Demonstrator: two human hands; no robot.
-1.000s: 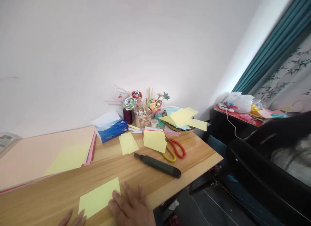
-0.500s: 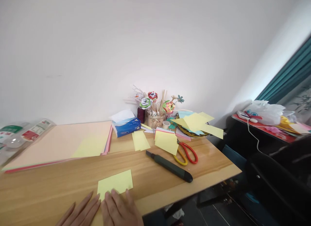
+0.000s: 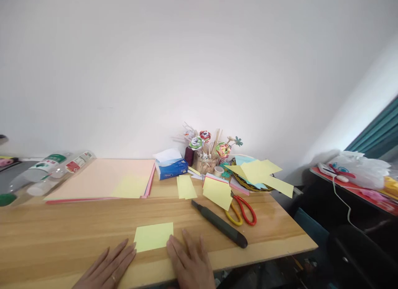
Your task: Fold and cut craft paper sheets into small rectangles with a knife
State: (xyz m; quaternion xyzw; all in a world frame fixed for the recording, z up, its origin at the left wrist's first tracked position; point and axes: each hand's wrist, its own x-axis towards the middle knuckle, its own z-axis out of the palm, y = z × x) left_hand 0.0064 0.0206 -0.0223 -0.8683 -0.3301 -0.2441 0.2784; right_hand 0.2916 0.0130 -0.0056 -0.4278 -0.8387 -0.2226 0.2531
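Note:
A small yellow paper rectangle [image 3: 154, 236] lies flat on the wooden table near its front edge. My left hand [image 3: 108, 266] rests flat, fingers stretched out, with its fingertips at the paper's lower left corner; a ring shows on one finger. My right hand [image 3: 191, 260] lies on the table with its fingers apart, the index fingertip touching the paper's lower right corner. A dark green utility knife [image 3: 220, 224] lies to the right of that hand. Behind the knife are scissors [image 3: 245, 210] with one red and one yellow handle, partly under a stack of yellow paper pieces [image 3: 217, 193].
Large coloured sheets [image 3: 102, 177] lie at the back left beside plastic bottles [image 3: 49, 168]. A tissue pack [image 3: 171, 166], a basket of paper flowers [image 3: 205, 160] and a heap of yellow paper [image 3: 259, 173] stand along the wall. The table's right edge [image 3: 298, 227] slants beyond the knife.
My right hand has slid right, from the paper's lower edge to its lower right corner. The paper now lies straighter to the table edge. The view has shifted left and up.

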